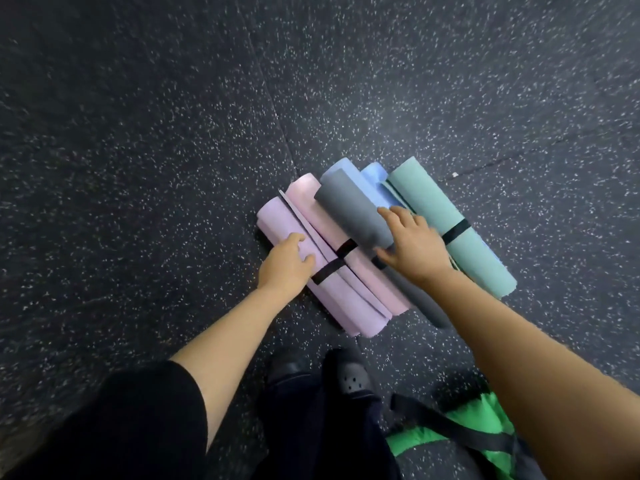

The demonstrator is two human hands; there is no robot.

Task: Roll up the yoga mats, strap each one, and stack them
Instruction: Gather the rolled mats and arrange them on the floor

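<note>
**Stacking step: grey mat being seated on the bottom row.**
Your left grip (284,263) curls over the lilac mat (277,220) just beside its black strap (327,270), steadying the row on the floor (138,168). Your right grip (415,244) lies wide and flat across the grey mat (353,209), which rests on top, between the pink mat (308,199) and the blue mat (377,178). Whether the grey mat is strapped cannot be told. The next move probably calls for squaring it parallel with the row so it cannot roll off.
</note>
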